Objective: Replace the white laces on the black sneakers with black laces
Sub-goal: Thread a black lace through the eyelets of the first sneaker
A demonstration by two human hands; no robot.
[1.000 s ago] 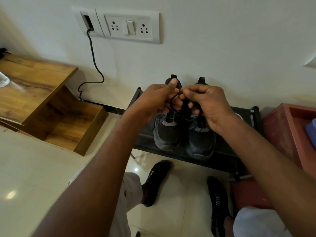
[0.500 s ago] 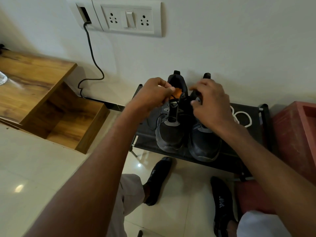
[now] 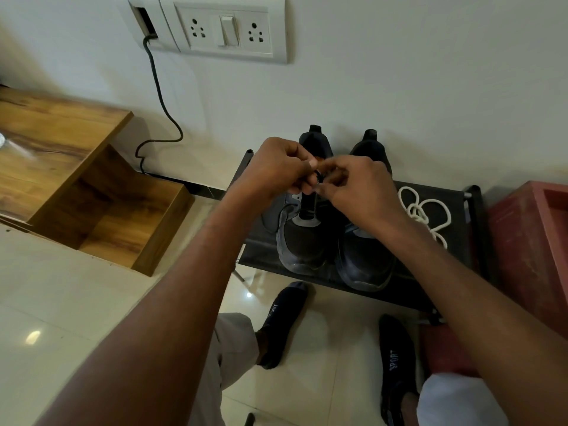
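Observation:
Two black sneakers stand side by side on a low black shoe rack (image 3: 461, 265), toes toward me: the left sneaker (image 3: 302, 241) and the right sneaker (image 3: 365, 259). My left hand (image 3: 276, 170) and my right hand (image 3: 359, 192) meet above the left sneaker's tongue. Both pinch a black lace (image 3: 318, 177) between their fingertips. The upper part of both shoes is hidden behind my hands. A loose white lace (image 3: 425, 212) lies coiled on the rack to the right of the shoes.
A wooden side table (image 3: 61, 167) with an open shelf stands at the left. A red box (image 3: 531, 241) stands to the rack's right. A black cable (image 3: 159, 96) hangs from the wall socket panel (image 3: 227, 29). My feet in black socks (image 3: 282, 324) rest on the tiled floor.
My hands dropped from holding the lace high to the shoe tongues, then came together again over the left sneaker, pinching the black lace. The white lace came into sight as my right arm shifted.

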